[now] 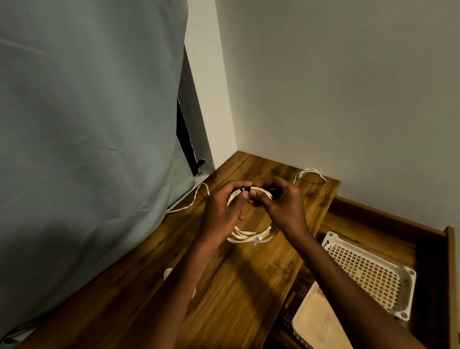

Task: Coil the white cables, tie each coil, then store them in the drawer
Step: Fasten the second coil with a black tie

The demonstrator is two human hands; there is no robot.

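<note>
A coiled white cable hangs over the wooden desk top, held up at its top by both hands. My left hand grips the upper left of the coil. My right hand pinches the coil's top beside it, where a small black tie wraps the strands. The coil's lower loops and a plug end hang below the hands. Another loose white cable lies at the desk's far right corner. A further white cable trails along the desk by the curtain.
An open wooden drawer stands at the right, holding an overturned white perforated basket and a cream tray. A grey-green curtain hangs at the left, a plain wall behind. A small white cable piece shows beside my left forearm.
</note>
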